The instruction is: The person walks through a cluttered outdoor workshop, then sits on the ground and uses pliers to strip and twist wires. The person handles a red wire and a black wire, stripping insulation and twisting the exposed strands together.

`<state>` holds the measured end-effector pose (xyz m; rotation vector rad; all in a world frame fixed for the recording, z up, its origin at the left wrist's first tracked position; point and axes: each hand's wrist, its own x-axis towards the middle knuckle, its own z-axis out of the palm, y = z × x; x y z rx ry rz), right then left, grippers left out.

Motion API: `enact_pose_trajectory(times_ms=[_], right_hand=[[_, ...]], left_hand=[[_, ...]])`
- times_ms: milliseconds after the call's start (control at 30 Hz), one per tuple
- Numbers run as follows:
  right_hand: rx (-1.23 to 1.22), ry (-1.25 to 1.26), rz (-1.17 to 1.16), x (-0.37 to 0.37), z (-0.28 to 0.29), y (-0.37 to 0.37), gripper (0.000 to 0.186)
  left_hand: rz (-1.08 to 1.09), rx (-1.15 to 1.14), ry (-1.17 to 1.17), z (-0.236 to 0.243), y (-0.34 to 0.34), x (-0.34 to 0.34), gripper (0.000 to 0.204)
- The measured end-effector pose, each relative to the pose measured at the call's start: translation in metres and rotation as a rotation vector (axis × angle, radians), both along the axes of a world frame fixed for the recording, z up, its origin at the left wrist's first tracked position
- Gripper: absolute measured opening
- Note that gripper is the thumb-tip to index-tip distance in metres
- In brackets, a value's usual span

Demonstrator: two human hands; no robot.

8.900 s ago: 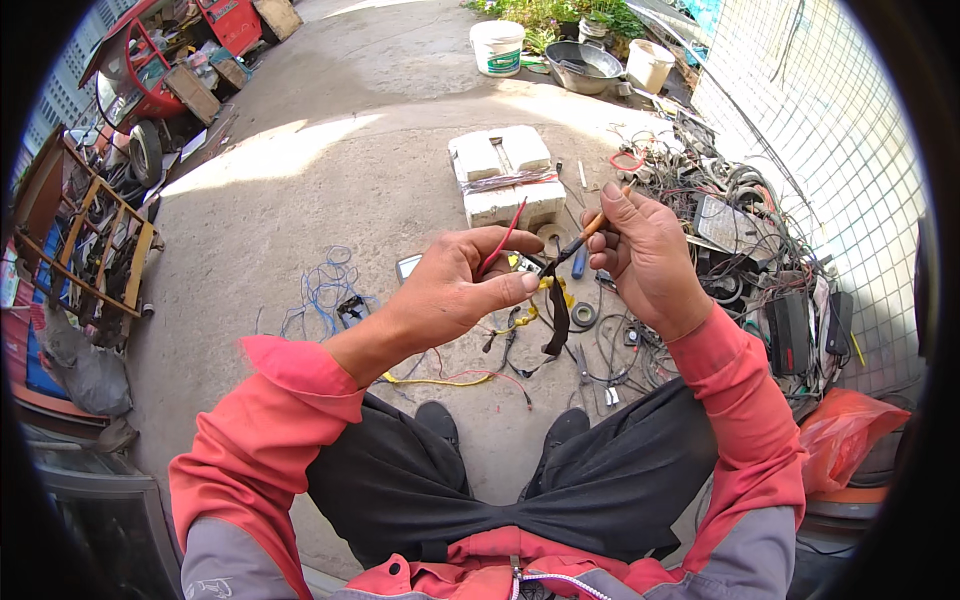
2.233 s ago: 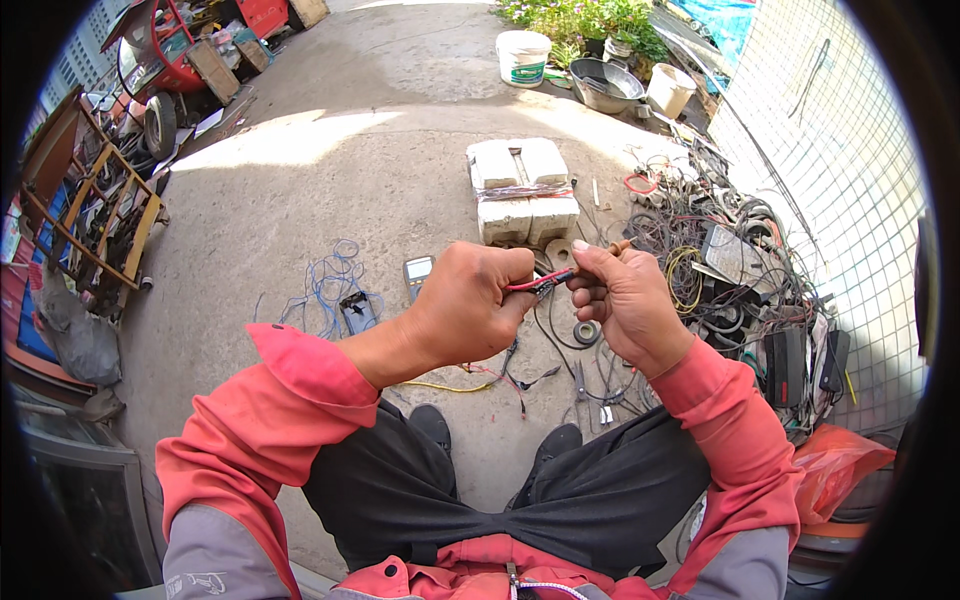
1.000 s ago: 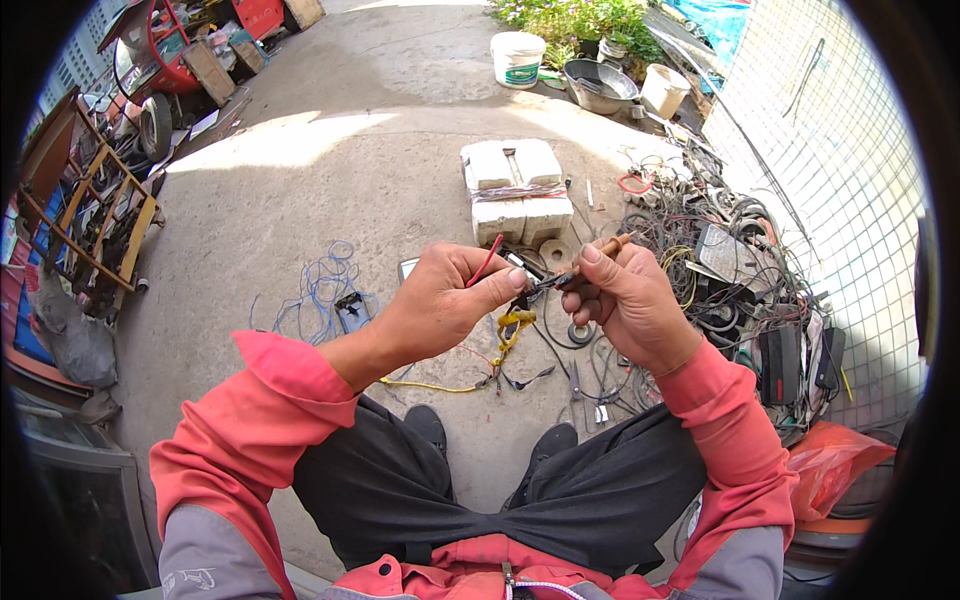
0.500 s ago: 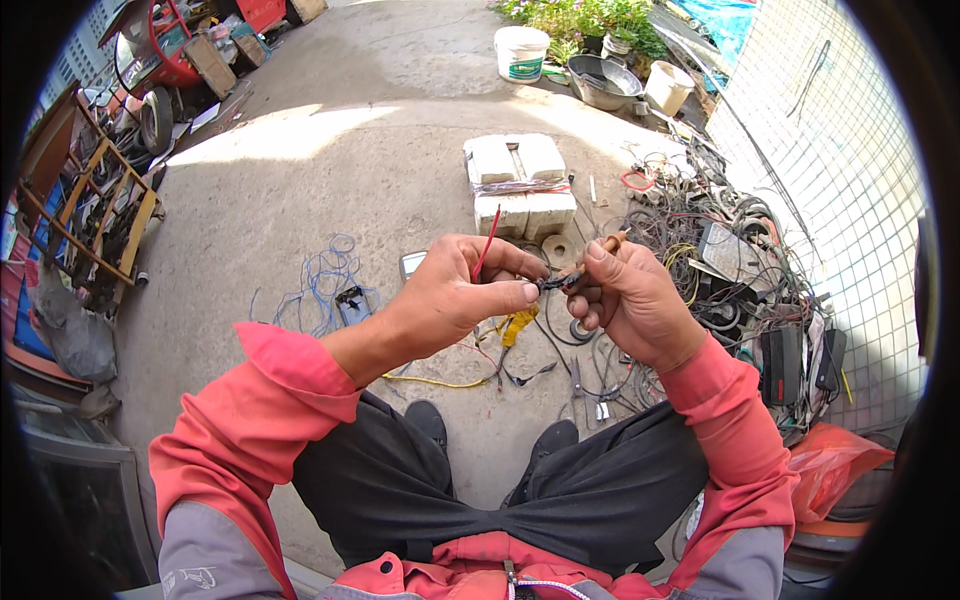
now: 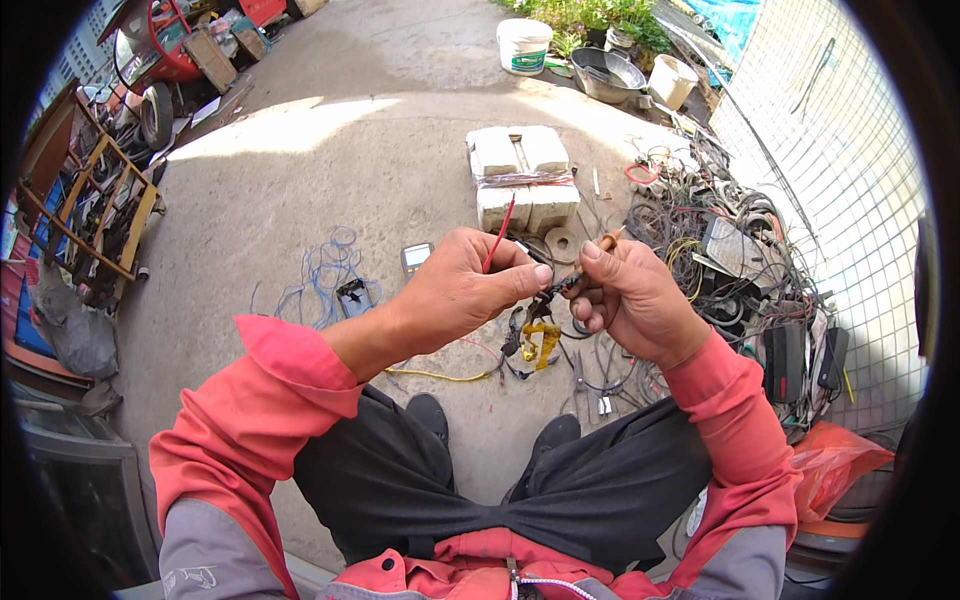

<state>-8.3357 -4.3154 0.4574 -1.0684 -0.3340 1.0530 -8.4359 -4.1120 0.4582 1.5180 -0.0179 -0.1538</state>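
In front of my knees both hands meet over a bundle of black wires [image 5: 545,300]. My left hand [image 5: 470,285] is closed, thumb against forefinger at the bundle's left side. A thin red probe [image 5: 500,232] sticks up from between its fingers. My right hand [image 5: 640,300] is closed too, pinching the bundle's right end. A short orange-brown piece with a narrow tip [image 5: 609,240] pokes out above its thumb; its kind is unclear. Yellow tape or sheathing [image 5: 541,345] hangs beneath the bundle. The fingers partly hide where the wires are gripped.
A white foam block bound with wrap [image 5: 520,180] stands beyond my hands. Left of them lie a handheld meter [image 5: 416,258], a grey-blue box [image 5: 354,297] and blue wire [image 5: 325,265]. Pliers [image 5: 579,372] lie near my feet. Tangled cables [image 5: 740,240] heap at right.
My left thumb and fingers have shifted slightly right and up along the wires, and the red probe with them. The yellow piece below has swung right and hangs more openly. The meter shows more.
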Motion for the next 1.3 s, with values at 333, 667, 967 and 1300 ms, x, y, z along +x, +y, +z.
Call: enact_pose_trajectory(times_ms=[333,667,967,1300], right_hand=[[-0.042,0.032,-0.054,-0.001,-0.003,0.002,0.027],[-0.133,0.047,-0.004,-0.001,0.001,0.003,0.024],[-0.255,-0.031,-0.093,-0.001,0.001,0.005,0.023],[-0.256,-0.217,-0.25,-0.011,-0.001,0.009,0.024]], left_hand=[[-0.088,-0.261,0.224,0.003,0.0,0.001,0.017],[-0.11,-0.432,0.274,-0.003,0.0,0.003,0.01],[-0.075,-0.501,0.273,-0.01,-0.001,0.004,0.01],[-0.078,0.024,-0.221,-0.011,-0.003,0.003,0.013]])
